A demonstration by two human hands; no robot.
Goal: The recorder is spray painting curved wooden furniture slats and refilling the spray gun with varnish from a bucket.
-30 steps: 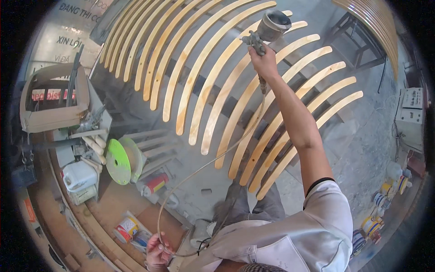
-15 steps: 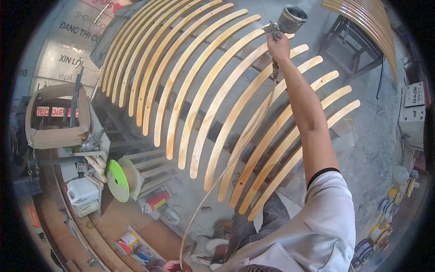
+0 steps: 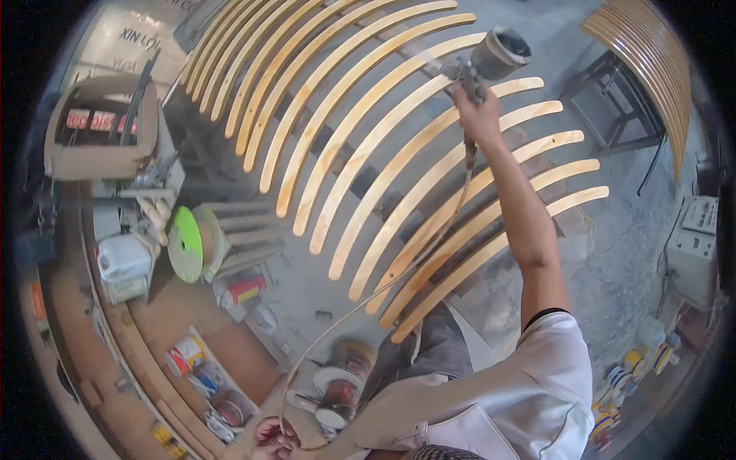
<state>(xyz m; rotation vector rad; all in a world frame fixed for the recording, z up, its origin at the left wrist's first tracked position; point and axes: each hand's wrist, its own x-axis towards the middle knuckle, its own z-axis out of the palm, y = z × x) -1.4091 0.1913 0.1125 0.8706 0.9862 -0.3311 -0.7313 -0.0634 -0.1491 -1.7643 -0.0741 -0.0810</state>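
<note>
My right hand (image 3: 479, 115) is wrapped round the handle of a spray gun (image 3: 500, 55) with a round dark cup, held over the right-hand part of a row of curved pale wooden slats (image 3: 317, 239). A faint mist shows left of the nozzle. From the gun's handle a thin pale hose (image 3: 310, 349) runs down across the slats to the lower left. There my left hand (image 3: 274, 438) holds the hose, with its fingers curled round it. The slats lie side by side with gaps between them.
Another rack of glossy brown curved slats (image 3: 644, 61) is at the far right. A green spool (image 3: 185, 244), a white jug (image 3: 125, 257) and a cardboard box (image 3: 103, 167) stand at left. Paint cans (image 3: 337, 395) sit by my legs. A control box (image 3: 692, 234) is at right.
My right hand and the spray gun have moved slightly nearer and to the right. My left hand has come further into view with the hose. The whole view has shifted.
</note>
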